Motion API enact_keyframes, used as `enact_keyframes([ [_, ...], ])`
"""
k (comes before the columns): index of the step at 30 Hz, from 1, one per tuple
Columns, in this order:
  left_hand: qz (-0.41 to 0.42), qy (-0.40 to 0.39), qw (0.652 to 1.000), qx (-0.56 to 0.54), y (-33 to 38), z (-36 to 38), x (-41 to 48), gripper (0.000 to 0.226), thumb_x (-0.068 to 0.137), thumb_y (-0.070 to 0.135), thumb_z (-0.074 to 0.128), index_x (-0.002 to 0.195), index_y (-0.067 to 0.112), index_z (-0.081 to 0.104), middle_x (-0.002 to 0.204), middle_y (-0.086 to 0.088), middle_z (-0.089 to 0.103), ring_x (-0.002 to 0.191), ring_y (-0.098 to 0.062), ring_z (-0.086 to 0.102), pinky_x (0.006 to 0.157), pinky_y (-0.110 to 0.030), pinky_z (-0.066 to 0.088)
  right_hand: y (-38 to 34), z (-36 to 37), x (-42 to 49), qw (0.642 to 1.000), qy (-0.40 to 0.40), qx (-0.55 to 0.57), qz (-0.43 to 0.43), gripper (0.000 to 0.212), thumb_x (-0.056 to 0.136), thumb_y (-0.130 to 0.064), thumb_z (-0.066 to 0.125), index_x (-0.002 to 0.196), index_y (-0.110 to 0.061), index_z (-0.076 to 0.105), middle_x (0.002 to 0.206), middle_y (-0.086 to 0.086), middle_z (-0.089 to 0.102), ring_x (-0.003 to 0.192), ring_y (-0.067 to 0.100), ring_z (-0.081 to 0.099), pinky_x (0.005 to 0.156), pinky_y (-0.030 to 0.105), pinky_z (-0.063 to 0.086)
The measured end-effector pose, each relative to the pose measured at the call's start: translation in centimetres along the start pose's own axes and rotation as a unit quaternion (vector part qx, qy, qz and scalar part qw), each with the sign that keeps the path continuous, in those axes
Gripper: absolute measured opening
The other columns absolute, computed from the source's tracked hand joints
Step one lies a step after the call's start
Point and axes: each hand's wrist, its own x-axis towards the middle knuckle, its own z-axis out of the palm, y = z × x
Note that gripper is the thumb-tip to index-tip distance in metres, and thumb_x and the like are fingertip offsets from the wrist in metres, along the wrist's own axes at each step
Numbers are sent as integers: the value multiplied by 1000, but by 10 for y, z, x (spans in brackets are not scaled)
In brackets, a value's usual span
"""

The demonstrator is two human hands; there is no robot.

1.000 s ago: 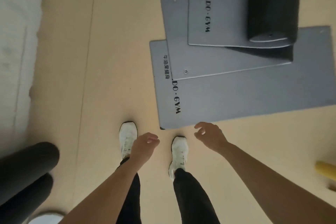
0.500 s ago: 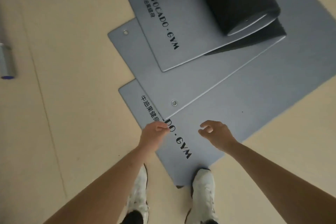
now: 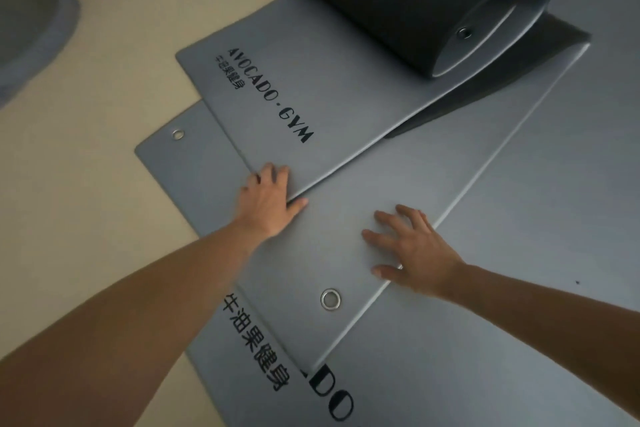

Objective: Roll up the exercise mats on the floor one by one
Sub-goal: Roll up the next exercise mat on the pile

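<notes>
Three grey exercise mats lie stacked and fanned on the floor. The top mat (image 3: 277,107), printed AVOCADO·GYM, is partly rolled, and its black roll (image 3: 398,0) sits at the far end. My left hand (image 3: 268,201) rests on this mat's near corner, fingers on top and thumb along its edge. The middle mat (image 3: 346,253) has a metal eyelet near me. My right hand (image 3: 412,250) lies flat on it with fingers spread. The bottom mat (image 3: 519,288) spreads out to the right and under me.
Beige floor (image 3: 86,218) shows to the left of the mats. A grey object (image 3: 27,31) sits at the far left edge. My forearms reach in from the bottom of the view.
I have bent down closer to the mats. My left hand went forward to the top mat's corner, and my right hand came down flat onto the middle mat. My feet have left the view.
</notes>
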Motion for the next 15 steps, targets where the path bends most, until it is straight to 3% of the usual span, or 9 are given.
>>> enact_keyframes([
  [3, 71, 33, 979, 189, -6, 3, 13, 58, 84, 44, 76, 122, 2, 61, 101, -20, 64, 68, -37, 69, 52, -38, 54, 0, -4, 0, 999, -17, 25, 26, 68, 90, -67, 49, 152, -39, 42, 162, 1, 32, 147, 42, 24, 119, 55, 30],
  [4, 92, 18, 964, 249, -7, -3, 15, 50, 81, 30, 80, 118, 1, 62, 94, -17, 67, 64, -35, 70, 50, -38, 55, 0, -9, 0, 998, -36, 37, 38, 71, 91, -65, 55, 155, -41, 36, 165, -3, 24, 150, 38, 15, 122, 47, 23],
  [7, 132, -18, 955, 264, -6, -38, 10, 37, 87, 1, 62, 123, 5, 53, 109, -12, 71, 95, -35, 74, 76, -43, 58, 2, -21, 2, 987, -42, 136, 69, 72, 86, -56, 71, 150, -37, 45, 163, -11, 28, 152, 25, 13, 120, 31, 21],
  [9, 140, 44, 960, 240, -4, -54, 0, 31, 85, 2, 65, 115, 7, 57, 100, -11, 74, 89, -36, 75, 71, -40, 58, 5, -29, 1, 949, 11, 278, 145, 66, 83, -47, 79, 143, -32, 56, 153, -10, 47, 147, 18, 33, 118, 27, 28],
  [11, 164, 115, 951, 234, 6, -61, -14, 32, 62, 10, 90, 84, 10, 66, 61, -7, 68, 52, -30, 70, 46, -29, 50, 11, -32, -2, 878, 99, 413, 222, 66, 81, -38, 84, 141, -31, 58, 137, -4, 61, 128, 17, 55, 113, 34, 41],
  [13, 205, 167, 939, 222, 19, -54, -28, 43, 40, 14, 98, 64, 14, 63, 41, -2, 54, 32, -24, 58, 39, -21, 41, 11, -34, -10, 823, 177, 480, 248, 74, 79, -31, 87, 145, -31, 52, 126, -2, 64, 113, 18, 61, 103, 38, 51],
  [15, 242, 187, 930, 205, 38, -42, -44, 42, 42, 16, 98, 64, 16, 62, 42, 0, 53, 32, -21, 56, 38, -20, 38, 7, -34, -21, 799, 212, 503, 250, 82, 80, -28, 86, 151, -33, 44, 124, -3, 61, 109, 17, 61, 94, 31, 53],
])
